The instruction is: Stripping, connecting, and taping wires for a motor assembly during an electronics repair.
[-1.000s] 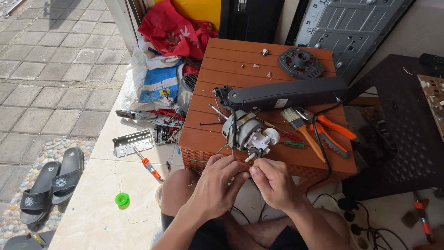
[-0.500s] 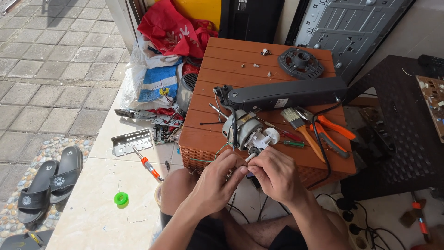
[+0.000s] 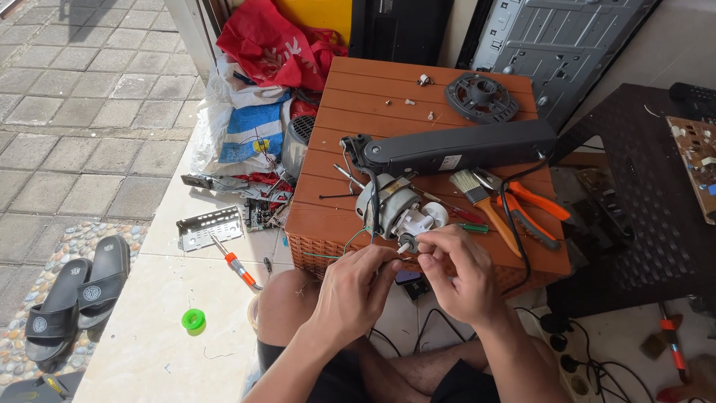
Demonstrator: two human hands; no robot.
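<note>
Gleaming grey fan motor (image 3: pixel 389 205), seemingly bare-shafted

brown slatted plastic table (image 3: pixel 373 97), on it a grey fan motor (image 3: pixel 388 205), long dark fan arm (image 3: pixel 455 149), round black grille part (image 3: pixel 481 97), paintbrush (image 3: pixel 485 205), orange-handled pliers (image 3: pixel 533 205), small loose screws (image 3: pixel 409 101)

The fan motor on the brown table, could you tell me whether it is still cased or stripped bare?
Stripped bare: the fan motor lies on the table with metal housing and wires exposed, no cover around it.
</note>
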